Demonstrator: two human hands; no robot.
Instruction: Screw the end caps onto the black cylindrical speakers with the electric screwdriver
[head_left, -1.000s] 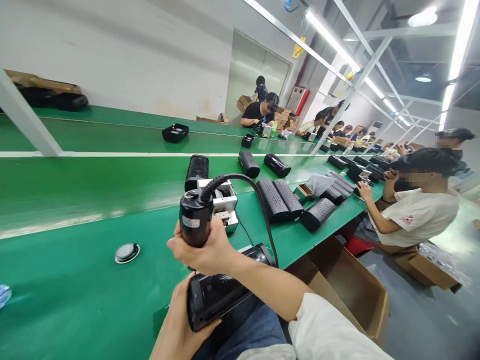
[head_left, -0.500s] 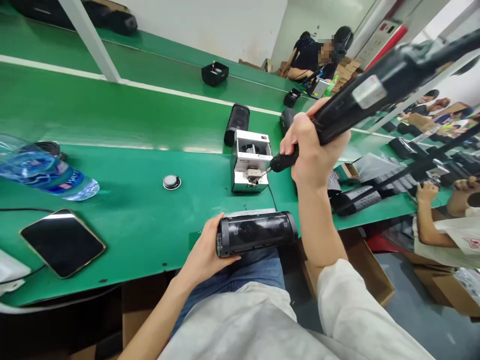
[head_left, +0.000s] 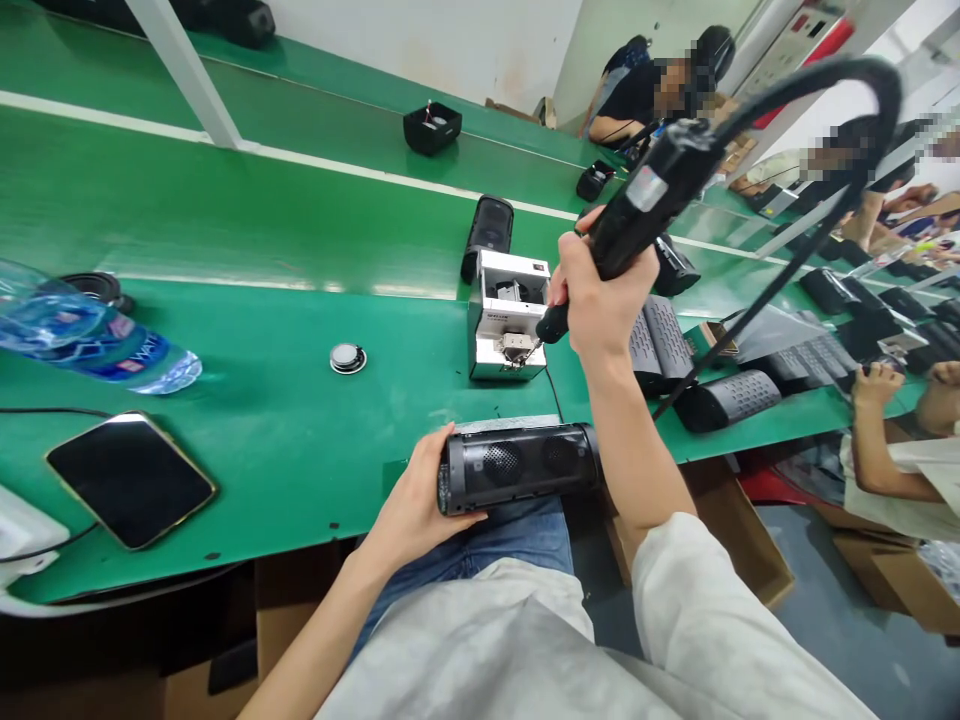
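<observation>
My left hand point(head_left: 421, 492) grips the left end of a black cylindrical speaker point(head_left: 517, 465), which lies sideways at the table's front edge. Wrapped round a black electric screwdriver point(head_left: 630, 215), my right hand point(head_left: 604, 290) holds it tilted, its cable looping up and over to the right. The screwdriver's bit points down-left at the front outlet of a white screw feeder point(head_left: 512, 318); whether a screw sits on the tip is too small to tell. Behind the feeder stands another black speaker point(head_left: 491, 230).
On the green table point(head_left: 300, 440) lie a phone point(head_left: 131, 480), a water bottle point(head_left: 97, 335) and a small round silver part point(head_left: 348, 358). Several grey perforated covers point(head_left: 739, 395) rest at the right. Cardboard boxes point(head_left: 739, 530) stand below. Other people sit along the right and far side.
The screwdriver has swung more upright, and its cable now loops into view. My right hand has shifted slightly left, with the bit still at the feeder. The speaker stays in my left hand.
</observation>
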